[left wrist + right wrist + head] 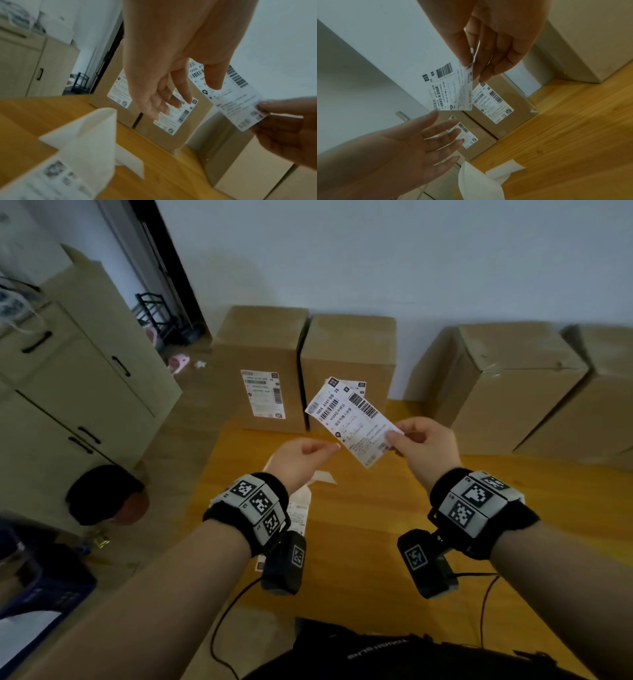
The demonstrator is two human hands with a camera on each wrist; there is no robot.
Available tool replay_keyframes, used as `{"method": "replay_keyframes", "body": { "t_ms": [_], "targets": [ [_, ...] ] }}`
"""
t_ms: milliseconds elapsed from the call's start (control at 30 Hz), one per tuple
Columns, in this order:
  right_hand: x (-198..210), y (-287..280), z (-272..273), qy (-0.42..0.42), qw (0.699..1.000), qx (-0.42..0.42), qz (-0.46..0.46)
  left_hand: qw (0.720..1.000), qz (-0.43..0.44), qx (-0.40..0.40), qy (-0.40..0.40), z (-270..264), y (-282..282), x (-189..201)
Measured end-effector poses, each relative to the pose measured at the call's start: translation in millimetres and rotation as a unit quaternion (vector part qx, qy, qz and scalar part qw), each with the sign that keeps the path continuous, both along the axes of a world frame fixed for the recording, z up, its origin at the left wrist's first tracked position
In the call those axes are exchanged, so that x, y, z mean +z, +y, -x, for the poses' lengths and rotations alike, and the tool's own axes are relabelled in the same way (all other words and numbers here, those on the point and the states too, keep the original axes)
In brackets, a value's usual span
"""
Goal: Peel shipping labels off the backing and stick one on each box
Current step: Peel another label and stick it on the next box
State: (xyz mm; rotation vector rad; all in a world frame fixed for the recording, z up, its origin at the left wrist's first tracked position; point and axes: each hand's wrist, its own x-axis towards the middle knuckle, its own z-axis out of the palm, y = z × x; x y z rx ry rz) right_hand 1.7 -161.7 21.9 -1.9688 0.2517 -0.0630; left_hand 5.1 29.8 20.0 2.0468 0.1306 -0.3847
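The right hand (419, 445) has a pinch grip on one short end of a peeled shipping label (352, 424), thumb on the printed face and fingers behind, so the label hangs in the air above the desk (376, 508), angled up and to the left with the barcode side facing the camera. The left hand (301, 460) is just beside the label's lower edge, fingers relaxed and spread, holding nothing; from the right wrist view its fingertips (435, 115) sit right under the label's corner, can't tell if they actually touch.

Below the left hand, on the near left part of the desk, lies the strip of backing paper (301, 508), with a blank curled end (96, 135) sticking up and some printed labels on it.

At the far edge of the desk, two cardboard boxes stand side by side, touching. The left box (263, 337) has a label stuck on its front, and so does the right box (349, 344), partly hidden behind the held label. Further right, well apart from those, are two more boxes (513, 378), no label visible on them.
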Motion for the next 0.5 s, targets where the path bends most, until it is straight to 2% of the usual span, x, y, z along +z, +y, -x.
{"method": "replay_keyframes", "body": {
  "t_ms": [100, 233, 500],
  "targets": [
    [7, -21, 10, -0.011, 0.999, -0.01, -0.046, 0.997, 0.047, 0.025, -0.05, 1, -26, 11],
    [17, -55, 28, -0.02, 0.997, -0.013, -0.073, 0.994, 0.047, 0.013, -0.099, 3, -60, 23],
    [22, -127, 49, -0.022, 0.995, -0.075, -0.06, 0.982, -0.017, -0.049, -0.183, 5, -133, 37]
  ]
}}
